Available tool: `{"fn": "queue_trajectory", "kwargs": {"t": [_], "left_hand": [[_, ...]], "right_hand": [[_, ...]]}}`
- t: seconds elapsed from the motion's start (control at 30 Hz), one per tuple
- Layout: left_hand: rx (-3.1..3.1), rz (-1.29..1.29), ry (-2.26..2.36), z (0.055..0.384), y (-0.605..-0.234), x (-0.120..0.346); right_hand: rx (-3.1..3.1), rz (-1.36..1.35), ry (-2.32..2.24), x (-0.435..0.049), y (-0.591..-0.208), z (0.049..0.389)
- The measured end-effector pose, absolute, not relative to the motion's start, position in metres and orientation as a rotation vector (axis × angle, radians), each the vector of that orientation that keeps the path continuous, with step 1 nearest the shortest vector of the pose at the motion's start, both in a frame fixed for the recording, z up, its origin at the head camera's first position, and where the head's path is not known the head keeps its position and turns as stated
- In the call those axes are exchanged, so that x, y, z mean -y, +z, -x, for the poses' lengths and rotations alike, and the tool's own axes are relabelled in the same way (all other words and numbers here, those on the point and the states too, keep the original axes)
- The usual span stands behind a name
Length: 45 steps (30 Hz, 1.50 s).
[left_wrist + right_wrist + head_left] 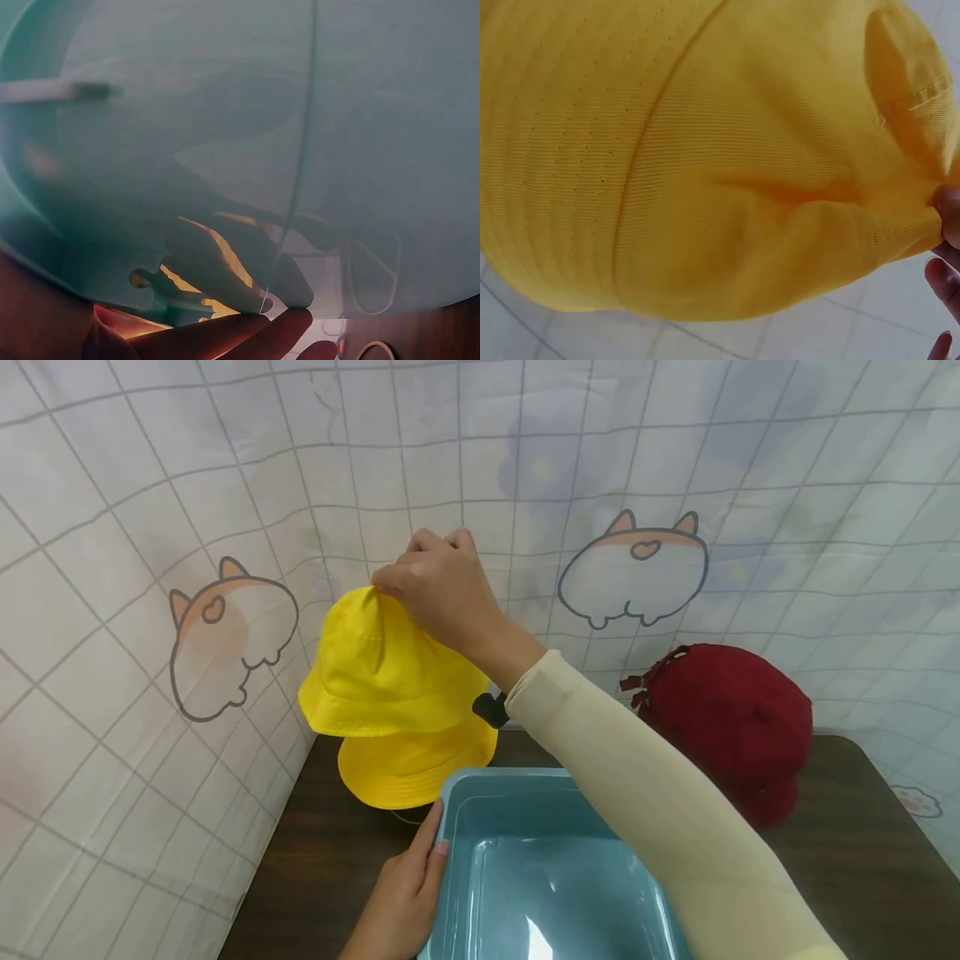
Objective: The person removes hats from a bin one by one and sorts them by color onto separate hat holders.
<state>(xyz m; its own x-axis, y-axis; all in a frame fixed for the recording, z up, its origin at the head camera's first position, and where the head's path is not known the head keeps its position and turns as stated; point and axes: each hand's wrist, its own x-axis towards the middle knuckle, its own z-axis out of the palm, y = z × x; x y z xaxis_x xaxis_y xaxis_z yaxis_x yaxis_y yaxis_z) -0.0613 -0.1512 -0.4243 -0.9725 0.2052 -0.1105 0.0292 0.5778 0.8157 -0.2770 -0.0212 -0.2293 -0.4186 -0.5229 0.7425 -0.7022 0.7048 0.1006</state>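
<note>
In the head view, my right hand (442, 585) pinches the crown of a yellow bucket hat (375, 677), which hangs brim down with the cloth drawn to a peak. The right wrist view shows this yellow hat (742, 150) up close, with fingertips (951, 214) on its crown. Directly below it is a second yellow hat (420, 764), its crown hidden by the upper one. My left hand (405, 889) lies at the left side of a blue plastic basin (480, 777), fingers extended along its outer wall. Those fingers (277, 330) meet the glossy wall in the left wrist view.
A dark red hat (727, 718) with small bows stands at the right on a dark wooden table (292, 860). White gridded cloth (495, 468) with cartoon prints hangs behind and to the left. My right sleeve (660, 810) crosses over the basin.
</note>
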Motion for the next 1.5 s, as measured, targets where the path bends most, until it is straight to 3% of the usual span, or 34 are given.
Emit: {"fn": "queue_trajectory", "kwargs": {"t": [0.4,0.93,1.13,1.33,1.5], "left_hand": [[-2.639,-0.187,1.332,0.061,-0.424,0.150],[-2.656,-0.201,1.312,0.061,-0.425,0.152],[-2.669,-0.159,1.313,0.061,-0.427,0.153],[-2.724,-0.113,1.372,0.064,-0.427,0.164],[-2.804,0.033,1.450,0.081,-0.417,0.190]], "right_hand": [[2.224,-0.941,0.267,0.032,-0.272,0.280],[2.444,-1.039,0.281,0.027,-0.290,0.279],[2.544,-1.066,0.525,0.019,-0.292,0.283],[2.484,-0.818,1.169,0.002,-0.295,0.292],[2.517,-0.355,1.638,-0.014,-0.310,0.306]]}}
